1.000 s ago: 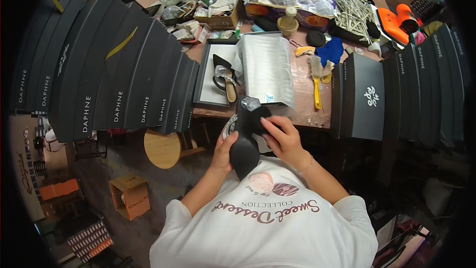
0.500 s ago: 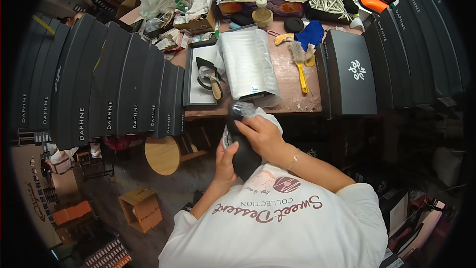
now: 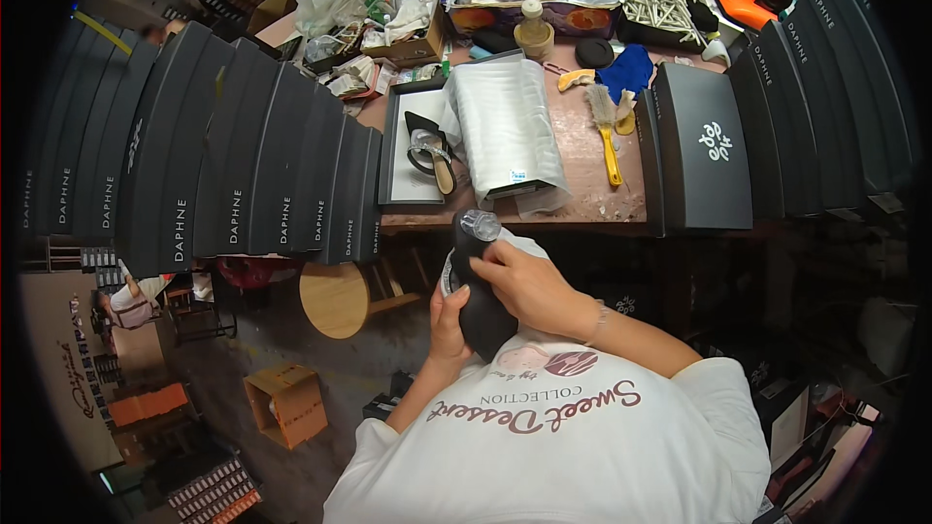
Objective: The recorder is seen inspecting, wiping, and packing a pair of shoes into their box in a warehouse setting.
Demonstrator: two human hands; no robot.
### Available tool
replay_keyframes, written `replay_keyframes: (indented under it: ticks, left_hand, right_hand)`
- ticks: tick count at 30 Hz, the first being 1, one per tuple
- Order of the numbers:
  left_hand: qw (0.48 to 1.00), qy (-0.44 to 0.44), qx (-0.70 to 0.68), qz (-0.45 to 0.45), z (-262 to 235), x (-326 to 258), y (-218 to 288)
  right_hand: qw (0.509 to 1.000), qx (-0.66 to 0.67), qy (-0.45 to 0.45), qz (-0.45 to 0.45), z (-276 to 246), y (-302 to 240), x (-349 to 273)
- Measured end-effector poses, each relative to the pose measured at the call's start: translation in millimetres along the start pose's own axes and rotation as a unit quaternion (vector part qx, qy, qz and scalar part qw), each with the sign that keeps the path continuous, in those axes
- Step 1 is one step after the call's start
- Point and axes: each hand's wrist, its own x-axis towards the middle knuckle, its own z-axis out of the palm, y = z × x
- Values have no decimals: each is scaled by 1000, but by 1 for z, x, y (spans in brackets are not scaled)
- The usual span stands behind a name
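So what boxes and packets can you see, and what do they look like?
Black shoe boxes: fanned row left of the table, flat lids, white lettering.
Black box: table's right, white emblem.
Open box: table middle, black rim, white lining.
Cardboard box: floor, brown, small.

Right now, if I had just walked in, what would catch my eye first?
Probably the black shoe with a clear ornament, held close in front of the person by the left hand and the right hand. Next, the long fan of dark shoebox lids on the left, and the cluttered workbench, where another black shoe lies in an open box.
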Motion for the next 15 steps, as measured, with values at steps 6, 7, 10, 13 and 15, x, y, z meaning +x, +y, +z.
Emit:
replay_keyframes:
  ticks: [6,7,10,13,15]
  left_hand:
    - [998,-32,-42,17,-10,8,21]
    - [998,-36,-29,32,-8,6,25]
    - [998,-51,-23,19,-3,7,26]
    - [997,-77,-5,21,9,2,22]
    - [997,-73,11,0,0,6,25]
  right_hand:
    - [989,150,-10,8,-62,2,-30]
    - [991,129,30,31,-67,8,-29]
    - [993,20,77,-88,-50,12,-20]
    - [970,-143,90,-176,-11,9,5]
    - [974,-120,101,-166,-5,23,16]
